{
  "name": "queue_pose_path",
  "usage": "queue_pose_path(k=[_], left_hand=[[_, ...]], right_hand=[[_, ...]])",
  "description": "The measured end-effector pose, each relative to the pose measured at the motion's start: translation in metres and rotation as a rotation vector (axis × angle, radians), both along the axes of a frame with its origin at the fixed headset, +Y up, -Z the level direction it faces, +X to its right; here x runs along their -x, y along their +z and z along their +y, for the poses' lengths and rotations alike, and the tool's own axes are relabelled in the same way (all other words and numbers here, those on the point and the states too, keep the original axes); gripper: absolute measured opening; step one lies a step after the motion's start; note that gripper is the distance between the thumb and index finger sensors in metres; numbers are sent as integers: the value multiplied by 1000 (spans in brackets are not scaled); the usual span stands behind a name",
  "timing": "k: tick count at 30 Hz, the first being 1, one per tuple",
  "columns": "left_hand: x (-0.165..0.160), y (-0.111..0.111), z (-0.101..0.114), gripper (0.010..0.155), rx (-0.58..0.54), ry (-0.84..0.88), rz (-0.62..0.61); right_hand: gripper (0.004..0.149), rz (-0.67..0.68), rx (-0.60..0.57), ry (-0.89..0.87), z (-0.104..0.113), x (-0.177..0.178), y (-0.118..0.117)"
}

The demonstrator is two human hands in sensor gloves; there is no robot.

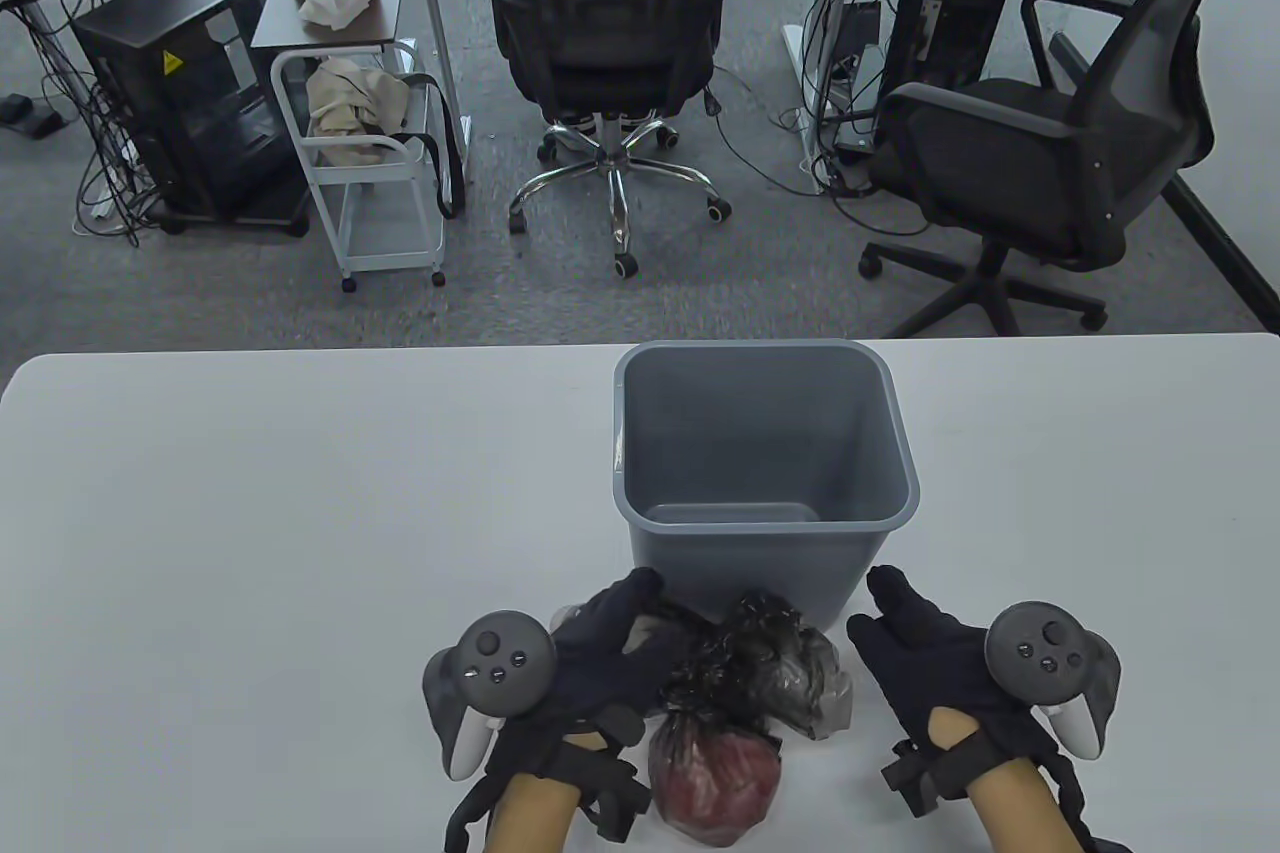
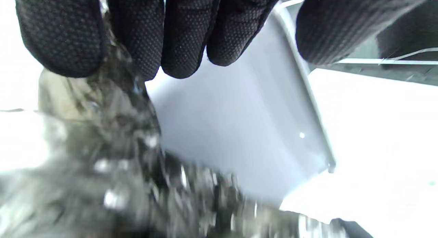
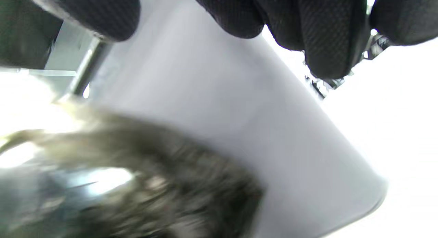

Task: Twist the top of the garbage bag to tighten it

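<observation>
A thin dark garbage bag (image 1: 712,773) with red contents lies on the white table near its front edge. Its crumpled, gathered top (image 1: 765,658) points toward a grey bin (image 1: 765,558). My left hand (image 1: 640,608) lies on the left side of the bag's top, fingers stretched toward the bin. In the left wrist view its fingers (image 2: 181,32) hang spread over the bag film (image 2: 113,169). My right hand (image 1: 885,613) is open to the right of the bag, apart from it. Its fingers (image 3: 318,32) show above the blurred bag (image 3: 143,183).
The grey bin stands upright and empty just behind the bag; its wall fills the left wrist view (image 2: 239,128) and the right wrist view (image 3: 222,111). Office chairs (image 1: 610,43) and a cart (image 1: 360,173) stand on the floor beyond the table's far edge.
</observation>
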State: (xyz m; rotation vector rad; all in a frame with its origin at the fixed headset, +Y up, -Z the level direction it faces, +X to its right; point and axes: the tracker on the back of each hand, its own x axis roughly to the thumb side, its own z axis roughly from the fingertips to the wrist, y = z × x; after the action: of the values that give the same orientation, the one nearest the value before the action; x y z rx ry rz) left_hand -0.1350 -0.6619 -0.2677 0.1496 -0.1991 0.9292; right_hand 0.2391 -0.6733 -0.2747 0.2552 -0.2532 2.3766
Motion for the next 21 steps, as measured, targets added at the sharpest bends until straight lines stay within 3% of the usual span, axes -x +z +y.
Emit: queue_pose_path(k=[4, 8, 10, 13, 17, 21], left_hand=[[24, 9, 17, 71, -169, -229, 195], [35, 8, 16, 75, -179, -329, 261], [35, 6, 15, 80, -152, -404, 291], [36, 3, 14, 87, -14, -592, 307], [42, 2, 14, 93, 21, -596, 291], [40, 1, 10, 94, 46, -622, 269]], right_hand=[[87, -32, -7, 192, 5, 3, 2], [90, -64, -15, 302, 6, 5, 3], [91, -68, -13, 339, 6, 6, 4], [93, -80, 4, 409, 7, 9, 5], [97, -115, 63, 557, 8, 13, 7], [98, -109, 78, 543, 7, 14, 8]])
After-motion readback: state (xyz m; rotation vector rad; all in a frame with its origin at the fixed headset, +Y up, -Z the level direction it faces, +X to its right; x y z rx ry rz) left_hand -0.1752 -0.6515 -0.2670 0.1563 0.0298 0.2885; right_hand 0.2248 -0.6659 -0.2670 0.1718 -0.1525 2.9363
